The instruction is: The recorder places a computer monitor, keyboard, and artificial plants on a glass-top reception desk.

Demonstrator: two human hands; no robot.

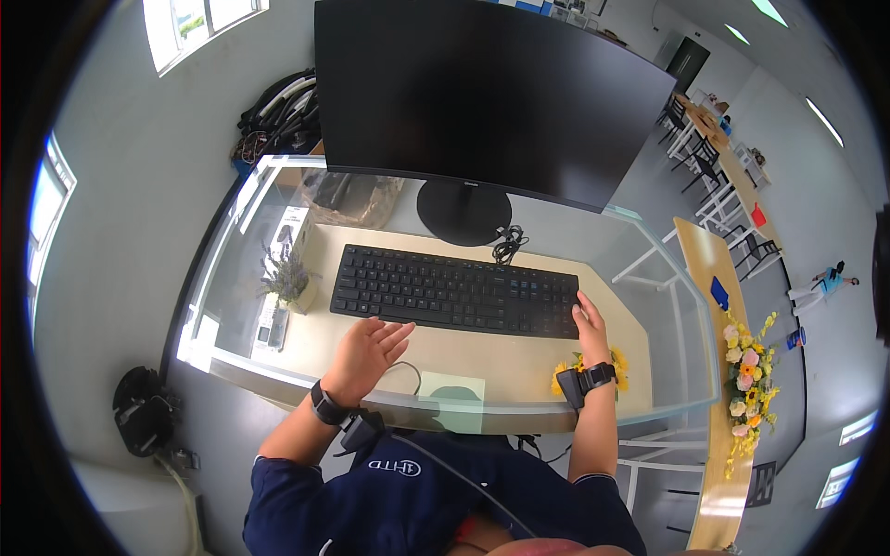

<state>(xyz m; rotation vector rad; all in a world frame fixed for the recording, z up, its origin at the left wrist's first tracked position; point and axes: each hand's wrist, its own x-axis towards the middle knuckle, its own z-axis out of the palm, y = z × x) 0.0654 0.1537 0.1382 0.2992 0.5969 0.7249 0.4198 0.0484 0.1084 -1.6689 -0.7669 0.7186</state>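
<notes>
A black keyboard (454, 289) lies at a slight slant across the pale wooden board on the glass-topped desk. My left hand (369, 357) hovers near its front left side, palm partly turned up, fingers stretched out and holding nothing. At the keyboard's right end is my right hand (591, 329), its fingers extended along the short edge and the thumb by the corner; whether it presses on the keyboard I cannot tell. Both wrists wear black straps with small boxes. Behind the keyboard rests a bundled black cable (509, 245), close to the round monitor base (464, 213).
A large dark monitor (482, 93) rises at the back. Left stand a potted lavender plant (289, 278), a white remote (273, 326) and a plastic-wrapped item (357, 196). Yellow flowers (560, 378) sit beside my right wrist. Farther right, another person (825, 283) is near long tables.
</notes>
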